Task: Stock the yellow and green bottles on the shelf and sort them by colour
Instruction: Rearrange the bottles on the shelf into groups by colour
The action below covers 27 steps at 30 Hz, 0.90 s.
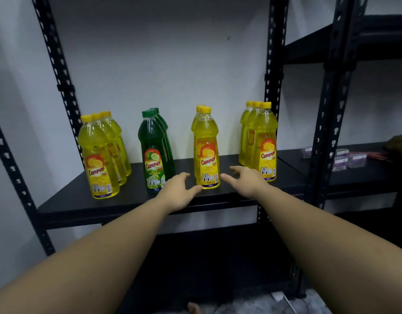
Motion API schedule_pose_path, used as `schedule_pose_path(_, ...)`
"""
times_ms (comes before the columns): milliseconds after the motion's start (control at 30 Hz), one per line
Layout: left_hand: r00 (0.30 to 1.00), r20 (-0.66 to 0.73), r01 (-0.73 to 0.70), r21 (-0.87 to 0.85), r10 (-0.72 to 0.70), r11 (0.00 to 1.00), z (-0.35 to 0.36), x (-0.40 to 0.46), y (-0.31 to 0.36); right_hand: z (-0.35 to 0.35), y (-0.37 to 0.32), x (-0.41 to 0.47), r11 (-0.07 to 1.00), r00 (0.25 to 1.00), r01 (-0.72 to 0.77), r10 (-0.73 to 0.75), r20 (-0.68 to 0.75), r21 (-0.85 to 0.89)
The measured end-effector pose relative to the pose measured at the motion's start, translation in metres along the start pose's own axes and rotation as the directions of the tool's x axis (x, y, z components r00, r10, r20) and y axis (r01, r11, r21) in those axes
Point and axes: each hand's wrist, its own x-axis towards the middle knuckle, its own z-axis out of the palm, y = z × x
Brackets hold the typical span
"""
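The tall yellow bottles of clear glossy plastic (206,152) and the dark green glossy plastic bottles (153,152) carry smooth, shiny printed paper-like labels and matt screw caps. They stand on a black matt shelf board (118,198) with a smooth, dull face, framed by black painted perforated metal uprights (272,71). Behind is a smooth matt white wall (163,64).

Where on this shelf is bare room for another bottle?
Bare shelf board shows along the front-left edge, and between the left yellow row and green row. Crowded around the middle yellow row, flanked by left hand and right hand.
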Motion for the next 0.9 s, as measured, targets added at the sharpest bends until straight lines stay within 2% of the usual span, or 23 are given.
schedule_pose_path(133,1.000,0.022,0.021,-0.016,-0.021,1.000,-0.001,-0.003,0.001,-0.003,-0.010,-0.003,1.000,1.000,0.020,-0.020,0.006,-0.009)
schedule_pose_path(300,0.998,0.023,0.064,-0.120,-0.062,0.991,0.004,0.013,-0.003,0.007,-0.012,0.016,0.997,1.000,-0.006,0.005,0.009,0.082)
schedule_pose_path(433,0.995,-0.013,0.098,-0.239,-0.104,0.966,0.011,0.042,-0.012,0.017,-0.005,0.041,0.968,0.999,-0.036,0.041,-0.017,0.247)
schedule_pose_path(600,0.983,-0.082,0.124,-0.367,-0.165,0.922,0.022,0.078,-0.024,0.035,0.001,0.067,0.850,0.999,-0.019,-0.004,0.043,0.527)
schedule_pose_path(733,0.977,-0.094,0.117,-0.505,-0.190,0.855,0.029,0.109,-0.028,0.049,0.000,0.085,0.847,0.999,0.021,-0.042,0.028,0.531)
schedule_pose_path(900,0.991,-0.004,0.100,-0.635,-0.132,0.766,0.036,0.138,-0.031,0.060,0.004,0.089,0.816,0.999,0.048,-0.053,-0.008,0.576)
